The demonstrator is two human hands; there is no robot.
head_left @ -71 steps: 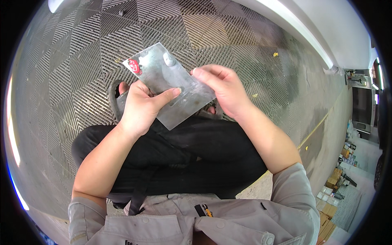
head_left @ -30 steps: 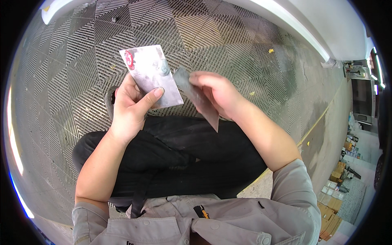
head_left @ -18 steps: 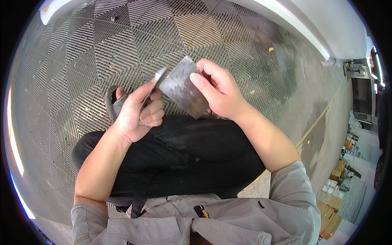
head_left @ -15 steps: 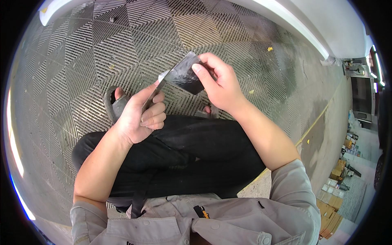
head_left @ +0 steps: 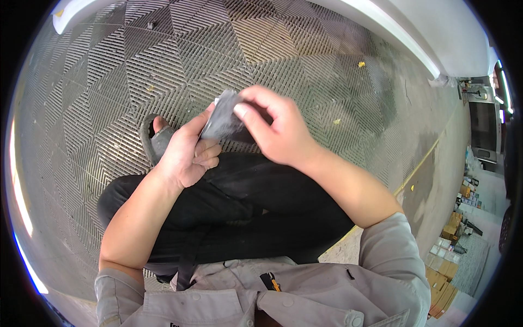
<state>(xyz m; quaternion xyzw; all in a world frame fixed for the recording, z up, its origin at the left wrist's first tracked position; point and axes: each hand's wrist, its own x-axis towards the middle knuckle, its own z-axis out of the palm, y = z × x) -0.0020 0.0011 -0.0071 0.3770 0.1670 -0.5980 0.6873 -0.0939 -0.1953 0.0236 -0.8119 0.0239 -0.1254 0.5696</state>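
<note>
Sitting cross-legged on this ribbed grey floor grating (head_left: 305, 49), black trousers (head_left: 256, 201) under my forearms, and honestly the biggest worry is those slots in the floor: if the thin grey sheet (head_left: 220, 117) slips out of my grip, I reckon an edge could slide down into a groove or skid away across the tiles, since it looks light and slick. A smaller risk is creasing it, because I'm pinching it up in the air with nothing flat behind it, so too much squeeze could kink it where my thumbs sit. As for the hands, they're close together above my knees with the sheet between them. My right hand (head_left: 272, 131) is curled over the top of it, fingers bent down and closed on its upper edge. My left hand (head_left: 188, 152) comes up from below, thumb pressed against the sheet's near face and the other fingers loosely curled under. Whether it's one sheet or two stacked, I can't tell from here. My sandal (head_left: 158, 139) pokes out just past my left wrist.
</note>
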